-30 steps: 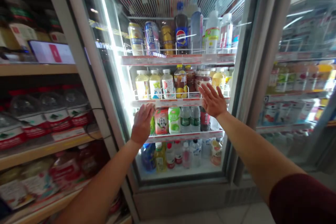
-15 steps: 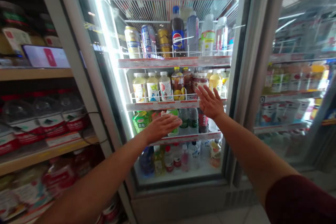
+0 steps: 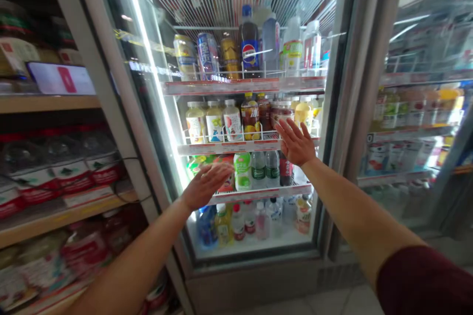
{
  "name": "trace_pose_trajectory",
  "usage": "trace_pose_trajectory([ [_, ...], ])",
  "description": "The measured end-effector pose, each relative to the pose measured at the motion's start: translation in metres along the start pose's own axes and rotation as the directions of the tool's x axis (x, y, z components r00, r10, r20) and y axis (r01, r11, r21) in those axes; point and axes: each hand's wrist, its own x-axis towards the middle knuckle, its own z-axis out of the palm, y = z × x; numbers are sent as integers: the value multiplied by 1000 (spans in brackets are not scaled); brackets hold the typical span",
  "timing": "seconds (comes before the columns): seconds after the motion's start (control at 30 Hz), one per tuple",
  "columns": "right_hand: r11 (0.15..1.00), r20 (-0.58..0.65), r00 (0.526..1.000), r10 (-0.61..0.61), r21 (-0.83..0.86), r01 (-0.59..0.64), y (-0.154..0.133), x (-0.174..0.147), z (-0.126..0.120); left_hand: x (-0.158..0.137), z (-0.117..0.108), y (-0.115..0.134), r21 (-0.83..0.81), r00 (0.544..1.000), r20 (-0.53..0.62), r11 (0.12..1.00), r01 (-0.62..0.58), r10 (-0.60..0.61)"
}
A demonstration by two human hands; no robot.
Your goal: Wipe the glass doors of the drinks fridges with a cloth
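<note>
Both my hands reach out before a lit drinks fridge with a glass door (image 3: 343, 123). My left hand (image 3: 207, 183) is level with the fourth shelf, its fingers stretched out and nothing in them. Beyond its fingertips stand a green and white bottle (image 3: 243, 172) and clear bottles with green labels (image 3: 272, 170). My right hand (image 3: 295, 141) has its fingers spread and holds nothing. It overlaps a shelf edge (image 3: 229, 147) and partly hides some reddish-brown bottles (image 3: 283, 112). Whether either hand touches the glass I cannot tell.
Higher up stand a Pepsi bottle (image 3: 250, 42) and several cans (image 3: 208, 56). Small bottles (image 3: 238, 224) fill the fridge bottom. To the left, an open shelf (image 3: 55, 103) bears a propped phone-like screen (image 3: 62, 78) and red-labelled bottles (image 3: 62, 157). Another fridge (image 3: 414, 108) is on the right.
My left hand has moved left and slightly down, uncovering the green and white bottle. My right hand stays almost where it was, fingers still spread.
</note>
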Motion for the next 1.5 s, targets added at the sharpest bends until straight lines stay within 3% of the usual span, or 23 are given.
trace_pose_trajectory([
  [0.07,1000,-5,1000,-2,-8,2,0,0,0,7,-9,-22,-62,972,164,985,-159,167],
  [0.1,1000,1,1000,6,-12,-6,0,0,0,17,-13,-38,-63,955,224,980,-186,196],
  [0.17,1000,16,1000,22,-20,-22,-1,0,-1,38,-17,-69,-11,974,200,994,-108,107],
  [0.23,999,17,1000,22,-27,-22,-1,0,-1,54,-14,-79,60,996,79,997,40,-45],
  [0.3,999,-2,1000,4,-33,-4,-1,1,-1,58,-6,-64,99,985,-56,981,169,-164],
  [0.37,999,-20,1000,-12,-33,11,-1,1,-1,55,4,-34,100,979,-107,978,183,-173],
  [0.47,1000,-21,1000,-7,-22,6,-1,2,0,58,12,-2,20,996,38,997,-79,78],
  [0.53,1000,-12,1000,3,-7,-3,-1,1,0,74,10,-3,-40,973,123,980,-193,197],
  [0.57,1000,-7,1000,7,1,-7,0,1,1,85,9,-9,-48,971,133,980,-192,196],
  [0.67,1000,-14,1000,1,9,-1,-1,1,2,110,11,-19,9,1000,14,1000,-8,8],
  [0.73,1000,-33,999,-9,0,9,-1,1,3,113,20,-9,36,994,-73,996,82,-79],
  [0.8,1000,-41,999,-15,-3,15,-1,2,3,107,31,7,25,998,-68,1000,-13,15],
  [0.87,1000,-27,1000,-11,10,11,-1,2,3,105,40,19,-24,976,17,976,-217,217],
  [0.93,1000,-18,1000,-13,19,14,0,2,3,114,43,17,-76,932,95,936,-345,351],
  [0.97,1000,-18,1000,-14,19,15,0,2,3,123,43,11,-85,929,113,935,-345,353],
  [1.07,1000,-2,1000,1,23,-1,0,1,4,154,42,-8,-33,993,-2,993,-115,115],
  [1.13,999,34,999,23,43,-24,0,1,4,163,46,-11,-25,980,-177,996,83,-86],
  [1.17,998,48,998,29,51,-31,-1,1,4,162,48,-8,-42,965,-237,993,109,-116],
  [1.23,998,46,999,27,55,-30,-1,1,4,151,52,4,-82,965,-261,997,-8,-13],
  [1.3,999,19,1000,15,41,-16,-1,2,4,137,52,10,-119,962,-163,964,-239,219],
  [1.37,1000,-5,1000,2,27,-2,-1,2,3,128,46,2,-141,940,-64,930,-340,335],
  [1.43,1000,-3,1000,2,27,-2,-1,1,3,126,35,-20,-109,970,-34,964,-244,242],
  [1.5,999,18,1000,15,36,-16,0,1,2,124,24,-45,-41,996,-93,999,-13,9],
])
